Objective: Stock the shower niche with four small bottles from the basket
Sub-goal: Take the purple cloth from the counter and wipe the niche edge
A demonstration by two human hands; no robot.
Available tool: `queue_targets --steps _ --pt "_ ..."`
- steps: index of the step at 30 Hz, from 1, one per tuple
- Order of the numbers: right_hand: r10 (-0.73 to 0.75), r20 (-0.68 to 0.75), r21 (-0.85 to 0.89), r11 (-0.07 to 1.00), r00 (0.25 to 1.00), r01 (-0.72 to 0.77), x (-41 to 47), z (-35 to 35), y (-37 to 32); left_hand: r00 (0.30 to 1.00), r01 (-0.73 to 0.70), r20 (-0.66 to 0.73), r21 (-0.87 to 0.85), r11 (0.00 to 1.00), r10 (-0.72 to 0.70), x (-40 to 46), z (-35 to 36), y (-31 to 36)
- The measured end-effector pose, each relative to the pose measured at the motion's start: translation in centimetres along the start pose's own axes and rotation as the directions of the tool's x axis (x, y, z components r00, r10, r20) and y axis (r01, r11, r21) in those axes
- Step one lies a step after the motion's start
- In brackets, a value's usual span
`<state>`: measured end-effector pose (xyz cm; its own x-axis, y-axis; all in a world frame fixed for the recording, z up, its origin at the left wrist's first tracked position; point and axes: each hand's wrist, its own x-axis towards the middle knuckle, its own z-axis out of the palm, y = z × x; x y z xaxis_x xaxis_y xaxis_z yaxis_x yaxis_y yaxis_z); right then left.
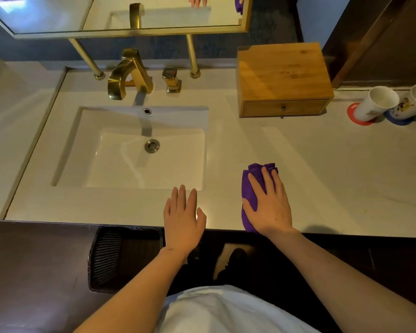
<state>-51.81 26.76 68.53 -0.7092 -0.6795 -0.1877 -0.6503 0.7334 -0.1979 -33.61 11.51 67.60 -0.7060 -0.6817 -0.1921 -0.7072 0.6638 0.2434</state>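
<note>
hands: left hand (184, 213) lies flat and spread on the bench (322, 169) at its front edge, holding nothing. right hand (269, 205) is also flat, fingers spread, palm pressed down on a folded purple cloth (249, 181); it covers the cloth but is not closed around it.

task items: no small bottles, no shower niche in view. a dark mesh basket (106, 260) sits below the bench at 7 o'clock from the left hand; its contents cannot be read, and whether it is the task's basket is unclear.

surroundings: sink (120, 162) at 11 o'clock from the left hand, wooden drawer box (283, 78) at 12 o'clock from the right hand, two cups (375, 102) at 2 o'clock.

progress, judged: no bottle is in hand or placed anywhere visible. stocking looks not begun here; all four bottles appear left to do.
</note>
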Motion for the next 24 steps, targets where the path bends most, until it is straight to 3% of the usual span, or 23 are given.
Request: queue_targets --steps 11,17,21,24 --pt "0.119 -0.053 0.266 0.959 0.991 -0.101 -1.6 -1.7 -0.1 0.999 -0.04 0.022 -0.01 0.999 0.04 -0.2 -0.4 -0.5" --pt "0.261 -0.098 0.349 0.913 0.96 -0.212 -7.2 -2.7 -2.0 0.975 -0.215 0.055 -0.016 0.976 0.216 0.1 -1.1 -3.0" --pt "0.357 -0.227 0.476 0.852 0.906 -0.217 -12.9 -1.4 -4.7 0.919 -0.385 0.087 -0.01 0.923 0.385 0.5 -1.9 -5.1" --pt "0.439 -0.335 0.428 0.859 0.834 -0.281 -17.6 0.9 -6.2 0.793 -0.604 0.055 -0.065 0.795 0.607 -1.0 -1.9 -6.5"
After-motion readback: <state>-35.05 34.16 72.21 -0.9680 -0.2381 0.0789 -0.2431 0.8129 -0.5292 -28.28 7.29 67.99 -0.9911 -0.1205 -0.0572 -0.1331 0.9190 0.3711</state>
